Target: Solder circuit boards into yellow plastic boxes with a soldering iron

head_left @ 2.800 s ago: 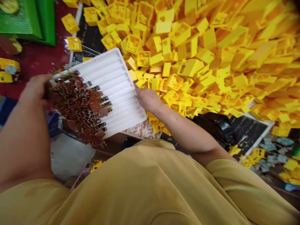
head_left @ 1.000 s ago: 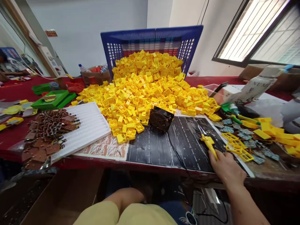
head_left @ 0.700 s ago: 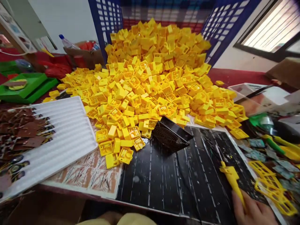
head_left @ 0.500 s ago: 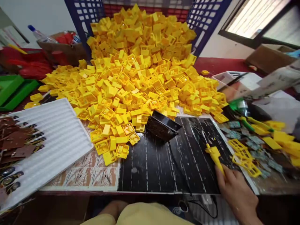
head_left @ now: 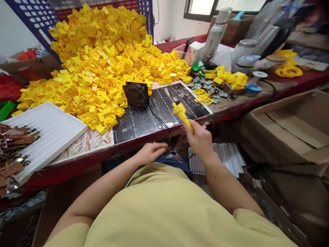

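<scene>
My right hand (head_left: 202,140) is closed round the handle of a yellow soldering iron (head_left: 182,114), lifted off the black mat (head_left: 159,111) with its tip pointing up and away. My left hand (head_left: 151,152) hovers just below the table's front edge, fingers curled; I cannot make out anything in it. A thin black cable (head_left: 160,121) runs from the small black fan (head_left: 136,94) over the mat's edge toward my hands.
A big heap of yellow plastic housings (head_left: 102,61) spills from a blue crate (head_left: 31,17). A white ridged tray (head_left: 51,128) with brown circuit boards (head_left: 14,151) lies at left. Bottles, tape rolls and yellow parts crowd the right. Cardboard boxes (head_left: 288,130) stand beside the table.
My right hand has lifted the yellow soldering iron off the mat and drawn it toward me. My left hand has come into view below the table edge. The view has swung right.
</scene>
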Demonstrator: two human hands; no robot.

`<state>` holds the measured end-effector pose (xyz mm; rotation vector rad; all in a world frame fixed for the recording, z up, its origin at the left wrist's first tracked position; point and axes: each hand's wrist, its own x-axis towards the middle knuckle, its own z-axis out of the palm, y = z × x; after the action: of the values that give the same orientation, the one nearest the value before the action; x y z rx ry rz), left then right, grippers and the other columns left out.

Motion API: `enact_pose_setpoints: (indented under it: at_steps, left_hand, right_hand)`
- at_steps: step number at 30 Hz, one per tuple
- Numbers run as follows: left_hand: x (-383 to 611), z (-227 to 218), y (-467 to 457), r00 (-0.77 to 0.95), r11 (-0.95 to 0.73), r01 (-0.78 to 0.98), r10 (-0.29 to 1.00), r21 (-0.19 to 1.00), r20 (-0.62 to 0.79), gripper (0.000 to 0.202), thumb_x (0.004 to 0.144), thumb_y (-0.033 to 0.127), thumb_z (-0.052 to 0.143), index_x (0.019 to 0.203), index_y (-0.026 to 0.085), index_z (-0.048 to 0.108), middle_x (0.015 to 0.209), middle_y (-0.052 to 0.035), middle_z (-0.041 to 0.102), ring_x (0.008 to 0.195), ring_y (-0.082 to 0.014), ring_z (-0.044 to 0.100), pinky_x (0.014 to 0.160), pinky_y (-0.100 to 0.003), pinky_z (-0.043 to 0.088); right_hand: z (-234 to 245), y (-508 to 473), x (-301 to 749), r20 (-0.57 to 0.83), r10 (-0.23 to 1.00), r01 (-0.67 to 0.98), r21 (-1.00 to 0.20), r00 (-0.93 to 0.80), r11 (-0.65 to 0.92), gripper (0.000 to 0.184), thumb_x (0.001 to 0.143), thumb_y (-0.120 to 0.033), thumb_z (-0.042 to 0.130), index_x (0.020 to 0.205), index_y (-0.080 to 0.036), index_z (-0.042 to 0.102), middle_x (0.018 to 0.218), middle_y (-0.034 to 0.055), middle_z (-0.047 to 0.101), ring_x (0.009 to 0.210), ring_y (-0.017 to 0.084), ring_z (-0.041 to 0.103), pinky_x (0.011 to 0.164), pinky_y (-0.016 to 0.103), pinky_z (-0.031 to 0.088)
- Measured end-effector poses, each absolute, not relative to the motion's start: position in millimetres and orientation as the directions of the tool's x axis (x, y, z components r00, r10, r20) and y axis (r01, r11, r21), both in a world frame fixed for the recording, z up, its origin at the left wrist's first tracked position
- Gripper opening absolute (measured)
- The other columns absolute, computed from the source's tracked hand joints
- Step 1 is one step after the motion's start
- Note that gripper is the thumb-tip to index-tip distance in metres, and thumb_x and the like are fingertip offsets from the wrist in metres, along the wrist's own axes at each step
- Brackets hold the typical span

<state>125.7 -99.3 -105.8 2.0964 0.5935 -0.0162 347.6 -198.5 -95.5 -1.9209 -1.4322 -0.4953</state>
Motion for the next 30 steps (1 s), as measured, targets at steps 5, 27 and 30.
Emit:
enact_pose_setpoints:
  at_steps: [5,27,30]
  left_hand:
    - [181.4,-55.0,-116.2,0.743,0.188,-0.084,0.666,0.979,-0.064,0.061,0.078,0.057,0.077,0.124,0.018,0.066,0.132,-0.0098,0.07,0.122,-0.0232,0.067,0.096,-0.029,0.055]
    - [263.6,1.4,-153.0,0.724,0.501,-0.262,0.667,0.825,-0.175,0.018,0.096,0.03,0.061,0.101,0.015,0.071,0.104,-0.0072,0.075,0.108,-0.0238,0.068,0.11,-0.043,0.047]
    - [274.4,-10.4,-144.5,0.774,0.49,-0.26,0.621,0.832,-0.123,0.025,0.094,0.032,0.062,0.11,0.015,0.071,0.112,-0.0091,0.073,0.11,-0.0232,0.067,0.112,-0.041,0.047]
  right_hand:
    - [-90.2,-220.1,301.8,0.649,0.689,0.936,-0.328,0.324,-0.131,0.044,0.107,-0.047,0.038,0.127,-0.019,0.065,0.098,0.0078,0.073,0.071,0.016,0.067,0.056,0.027,0.041]
    - [-101.2,-184.1,313.6,0.81,0.225,0.618,-0.565,0.541,0.547,0.063,0.104,-0.058,0.035,0.153,-0.019,0.03,0.095,0.0085,0.058,0.076,0.021,0.064,0.063,0.035,0.056]
    - [-95.3,-145.0,334.7,0.821,0.111,0.63,-0.508,0.56,0.587,0.067,0.1,-0.061,0.044,0.148,-0.014,0.04,0.119,0.0177,0.057,0.11,0.033,0.064,0.092,0.046,0.055]
